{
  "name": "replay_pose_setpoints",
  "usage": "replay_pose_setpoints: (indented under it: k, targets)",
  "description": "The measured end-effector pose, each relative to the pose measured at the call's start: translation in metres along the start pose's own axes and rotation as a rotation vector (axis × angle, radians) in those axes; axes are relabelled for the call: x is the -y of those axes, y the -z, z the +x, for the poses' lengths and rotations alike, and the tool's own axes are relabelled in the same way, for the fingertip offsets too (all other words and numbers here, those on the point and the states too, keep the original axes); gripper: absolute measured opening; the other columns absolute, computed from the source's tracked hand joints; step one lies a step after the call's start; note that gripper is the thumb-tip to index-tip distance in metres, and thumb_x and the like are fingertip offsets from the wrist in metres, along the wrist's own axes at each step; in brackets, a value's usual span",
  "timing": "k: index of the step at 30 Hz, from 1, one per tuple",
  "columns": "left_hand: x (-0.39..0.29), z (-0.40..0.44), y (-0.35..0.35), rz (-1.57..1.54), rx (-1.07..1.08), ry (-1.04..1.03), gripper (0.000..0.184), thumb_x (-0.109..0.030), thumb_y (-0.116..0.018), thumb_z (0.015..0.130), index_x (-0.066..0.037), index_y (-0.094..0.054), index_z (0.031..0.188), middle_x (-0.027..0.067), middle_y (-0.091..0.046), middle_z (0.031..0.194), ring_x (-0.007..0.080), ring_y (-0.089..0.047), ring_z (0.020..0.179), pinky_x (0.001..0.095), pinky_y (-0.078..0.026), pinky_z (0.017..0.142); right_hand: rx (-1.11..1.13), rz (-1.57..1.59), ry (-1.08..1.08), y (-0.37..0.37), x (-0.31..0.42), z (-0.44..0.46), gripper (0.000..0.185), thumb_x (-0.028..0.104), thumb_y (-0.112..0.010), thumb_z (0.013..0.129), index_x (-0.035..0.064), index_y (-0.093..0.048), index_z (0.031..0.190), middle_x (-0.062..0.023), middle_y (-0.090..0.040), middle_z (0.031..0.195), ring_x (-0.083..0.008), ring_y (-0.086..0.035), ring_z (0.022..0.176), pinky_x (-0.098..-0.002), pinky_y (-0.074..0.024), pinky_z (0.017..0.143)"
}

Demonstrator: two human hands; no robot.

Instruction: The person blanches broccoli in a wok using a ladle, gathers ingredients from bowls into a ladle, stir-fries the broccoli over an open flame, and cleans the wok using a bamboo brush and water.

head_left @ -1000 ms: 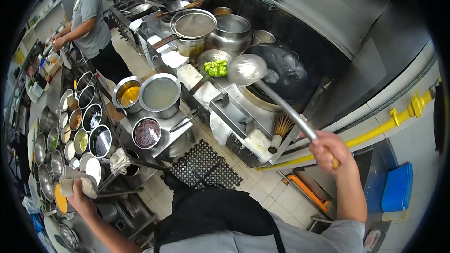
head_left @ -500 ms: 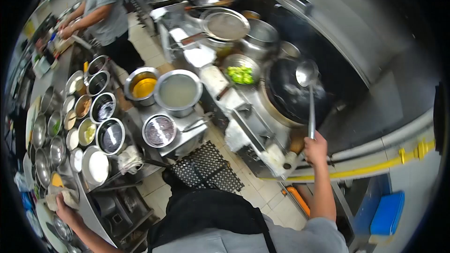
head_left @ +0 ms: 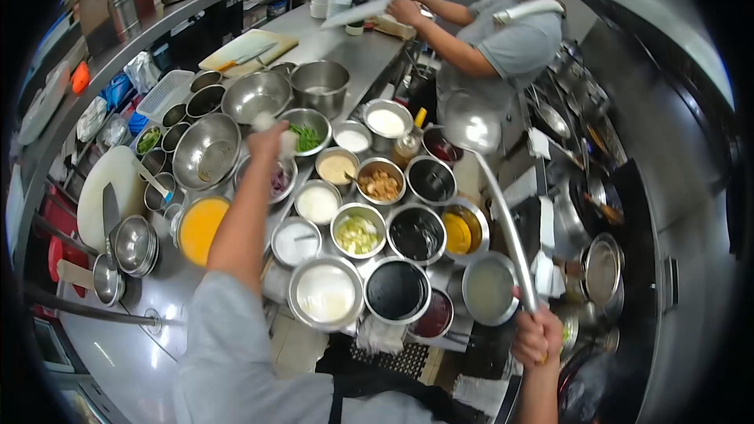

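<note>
My right hand (head_left: 538, 335) is closed around the handle of a long steel ladle (head_left: 514, 247). The ladle's round bowl is raised over the far edge of the ingredient pots and looks bare inside. My left hand (head_left: 269, 144) is stretched over the counter, between a bowl of cut green vegetables (head_left: 307, 135) and a large steel mixing bowl (head_left: 206, 153). Pale, cloth-like material (head_left: 287, 140) shows around its fingers, blurred by motion. Below that hand, a bowl of sliced purple onion (head_left: 278, 180) is partly hidden by my forearm.
Several pots hold white powders, brown chunks (head_left: 380, 185), pale green pieces (head_left: 358, 234) and dark sauce (head_left: 398, 289). A container of orange liquid (head_left: 202, 229) stands left of my forearm. A co-worker (head_left: 503, 39) holds a white sheet at the far counter. Woks line the right side.
My view has swung left from the stove to the counter. The ladle has lifted out of the wok and now hangs over the pots. My left hand has moved forward across the bowls.
</note>
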State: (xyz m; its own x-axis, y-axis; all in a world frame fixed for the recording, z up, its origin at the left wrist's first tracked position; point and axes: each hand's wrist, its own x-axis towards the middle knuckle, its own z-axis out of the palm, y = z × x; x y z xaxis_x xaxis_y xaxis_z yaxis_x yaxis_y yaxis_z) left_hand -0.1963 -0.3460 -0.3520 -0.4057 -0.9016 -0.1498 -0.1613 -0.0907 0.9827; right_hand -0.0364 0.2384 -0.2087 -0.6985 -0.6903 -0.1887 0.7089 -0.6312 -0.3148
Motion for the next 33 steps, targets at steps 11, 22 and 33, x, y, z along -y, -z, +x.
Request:
replay_pose_setpoints:
  k: [11, 22, 33]
  targets:
    - [0.004, 0.123, -0.148, 0.193, -0.026, 0.226, 0.062, -0.043, -0.079, 0.065, 0.003, -0.066, 0.103, 0.0214, -0.065, 0.110, 0.0327, -0.064, 0.100, 0.0401, -0.050, 0.088, -0.275, -1.399, -0.128, -0.090, -0.016, 0.399, 0.007, 0.003, -0.056, 0.084, 0.0024, -0.052, 0.077, -0.0003, -0.047, 0.056, -0.0074, -0.042, 0.038, -0.0247, -0.0330, 0.031]
    - [-0.019, 0.122, -0.159, 0.330, -0.026, 0.067, 0.046, -0.031, -0.074, 0.065, 0.000, -0.067, 0.099, 0.0198, -0.067, 0.104, 0.0346, -0.065, 0.096, 0.0431, -0.052, 0.082, -0.166, -2.451, 0.193, -0.067, -0.021, 0.483, 0.026, 0.009, -0.056, 0.073, -0.0087, -0.064, 0.091, -0.0242, -0.064, 0.073, -0.0291, -0.066, 0.061, -0.0386, -0.0527, 0.058]
    - [-0.034, 0.109, -0.163, 0.501, -0.051, -0.387, 0.048, -0.027, -0.071, 0.064, 0.000, -0.062, 0.102, 0.0223, -0.067, 0.097, 0.0366, -0.065, 0.090, 0.0429, -0.051, 0.082, -0.398, -0.667, -0.474, -0.081, 0.012, 0.423, 0.012, 0.011, -0.048, 0.092, 0.0014, -0.047, 0.099, 0.0035, -0.043, 0.061, -0.0025, -0.035, 0.039, -0.0199, -0.0277, 0.032]
